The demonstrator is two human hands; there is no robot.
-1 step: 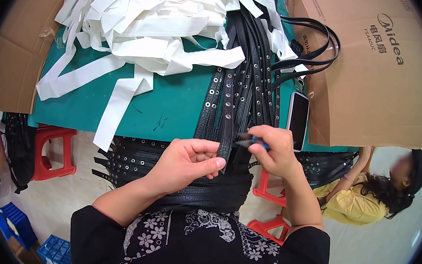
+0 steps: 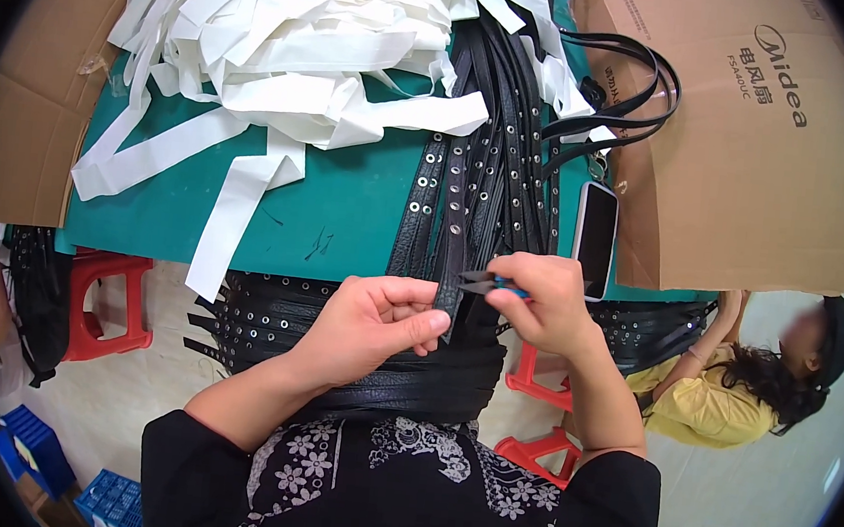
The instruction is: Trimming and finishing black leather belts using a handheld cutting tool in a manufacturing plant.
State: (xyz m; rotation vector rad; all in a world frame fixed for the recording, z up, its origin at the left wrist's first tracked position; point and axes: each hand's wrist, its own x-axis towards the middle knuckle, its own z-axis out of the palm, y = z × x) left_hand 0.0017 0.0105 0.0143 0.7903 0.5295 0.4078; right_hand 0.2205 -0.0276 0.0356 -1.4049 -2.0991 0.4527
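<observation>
My left hand [image 2: 387, 316] pinches the lower end of a black leather-look strap [image 2: 452, 251] between thumb and fingers. Metal eyelets run along that strap, which stretches away over the table. In my right hand [image 2: 544, 299] is a small pair of thread snips [image 2: 481, 282] with blue on the handles. Their blades point left and lie at the strap's right edge, just above my left thumb; whether they touch it I cannot tell. A thick bundle of similar eyelet straps [image 2: 520, 172] lies beyond. More black straps [image 2: 401, 387] are heaped across my lap.
White fabric strips [image 2: 291, 41] pile up on the green tabletop [image 2: 348, 192]. A phone [image 2: 595, 234] lies right of the straps. Cardboard boxes [image 2: 739, 191] flank the table. Red stools [image 2: 112, 302] stand below. A person in yellow [image 2: 711, 404] sits at right, another at left.
The snips and my right fingers have shifted slightly left, bringing the blades up to the strap's edge. My left hand stays on the strap end, almost unmoved.
</observation>
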